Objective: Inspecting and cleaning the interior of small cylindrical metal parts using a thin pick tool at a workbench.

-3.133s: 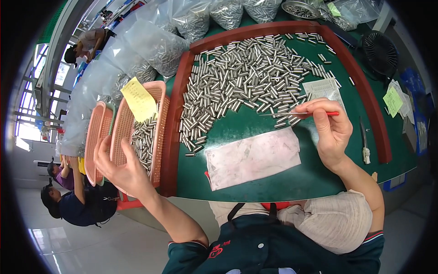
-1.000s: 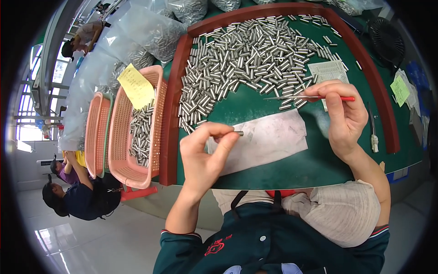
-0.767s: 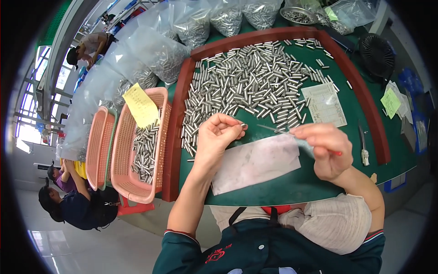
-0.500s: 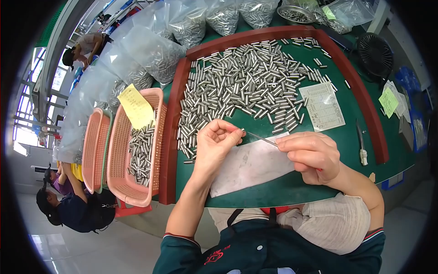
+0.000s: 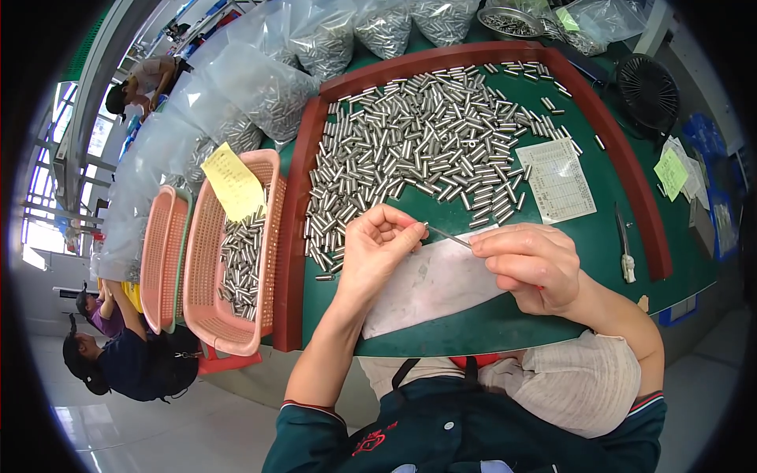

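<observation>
My left hand (image 5: 380,248) is closed, thumb and forefinger pinching a small metal sleeve (image 5: 426,225), mostly hidden by the fingertips. In my right hand (image 5: 536,264) is a thin metal rod (image 5: 451,236), its far end touching or very close to the sleeve. Both hands are above a whitish, smudged cloth (image 5: 434,288) on the green tabletop (image 5: 441,340). Beyond them lies a wide heap of short shiny metal sleeves (image 5: 418,142). A printed paper sheet (image 5: 558,183) lies at the heap's right side.
A dark red frame (image 5: 293,236) borders the heap on three sides. To its left, a pink basket (image 5: 201,276) holds more sleeves and a yellow note. Bags of sleeves (image 5: 323,47) line the back. At right are a pointed tool (image 5: 627,256) with a wrapped handle and a black fan (image 5: 646,87).
My right hand has shifted slightly left with the rod. My left hand has edged a little right, still pinching the sleeve.
</observation>
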A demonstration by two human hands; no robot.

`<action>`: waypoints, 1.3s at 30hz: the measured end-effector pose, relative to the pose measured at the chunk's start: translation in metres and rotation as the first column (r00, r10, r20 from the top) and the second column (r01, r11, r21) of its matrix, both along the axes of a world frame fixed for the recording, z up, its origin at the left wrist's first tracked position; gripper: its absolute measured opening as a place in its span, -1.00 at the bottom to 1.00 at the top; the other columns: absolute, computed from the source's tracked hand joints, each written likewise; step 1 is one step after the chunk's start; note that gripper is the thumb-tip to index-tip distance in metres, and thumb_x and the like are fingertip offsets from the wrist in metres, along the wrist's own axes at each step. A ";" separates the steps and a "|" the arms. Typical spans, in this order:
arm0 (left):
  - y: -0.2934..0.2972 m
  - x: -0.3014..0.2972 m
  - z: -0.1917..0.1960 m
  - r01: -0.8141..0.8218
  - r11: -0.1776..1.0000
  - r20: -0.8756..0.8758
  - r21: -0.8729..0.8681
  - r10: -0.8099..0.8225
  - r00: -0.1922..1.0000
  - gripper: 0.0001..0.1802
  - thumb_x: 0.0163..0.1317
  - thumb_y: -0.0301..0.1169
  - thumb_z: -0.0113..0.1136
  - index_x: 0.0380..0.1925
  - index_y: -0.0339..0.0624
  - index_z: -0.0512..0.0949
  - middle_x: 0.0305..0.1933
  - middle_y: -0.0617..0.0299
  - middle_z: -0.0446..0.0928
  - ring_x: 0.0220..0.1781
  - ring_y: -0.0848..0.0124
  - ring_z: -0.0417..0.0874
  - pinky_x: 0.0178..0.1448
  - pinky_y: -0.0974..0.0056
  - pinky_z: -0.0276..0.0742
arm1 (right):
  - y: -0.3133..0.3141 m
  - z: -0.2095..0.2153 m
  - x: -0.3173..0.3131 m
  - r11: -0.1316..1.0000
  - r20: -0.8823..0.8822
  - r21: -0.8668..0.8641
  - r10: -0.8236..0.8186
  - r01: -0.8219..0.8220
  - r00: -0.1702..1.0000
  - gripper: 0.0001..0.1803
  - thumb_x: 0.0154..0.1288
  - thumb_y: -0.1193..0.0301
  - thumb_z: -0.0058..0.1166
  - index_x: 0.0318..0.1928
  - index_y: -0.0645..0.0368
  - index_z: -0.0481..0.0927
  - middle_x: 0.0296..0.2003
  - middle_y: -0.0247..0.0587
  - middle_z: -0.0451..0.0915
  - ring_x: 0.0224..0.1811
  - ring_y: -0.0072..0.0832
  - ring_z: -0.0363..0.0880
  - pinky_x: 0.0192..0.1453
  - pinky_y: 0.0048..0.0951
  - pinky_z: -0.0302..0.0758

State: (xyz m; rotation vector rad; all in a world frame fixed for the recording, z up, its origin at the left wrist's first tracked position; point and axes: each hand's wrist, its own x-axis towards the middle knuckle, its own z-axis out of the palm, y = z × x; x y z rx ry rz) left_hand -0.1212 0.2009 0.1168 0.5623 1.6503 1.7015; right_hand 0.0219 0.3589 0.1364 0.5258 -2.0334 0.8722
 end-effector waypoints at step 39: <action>-0.002 0.011 -0.006 -0.083 0.996 -0.246 -0.032 0.073 0.967 -0.94 -0.04 -0.61 0.20 -0.51 -0.34 0.53 -0.48 0.28 0.55 -0.47 0.63 0.53 -0.32 0.54 0.45 | -0.002 -0.001 0.001 0.997 0.011 0.069 0.019 -0.020 1.000 -0.77 -0.01 0.47 0.19 -0.33 0.28 0.48 -0.39 -0.09 0.56 -0.40 -0.29 0.61 -0.40 -0.43 0.58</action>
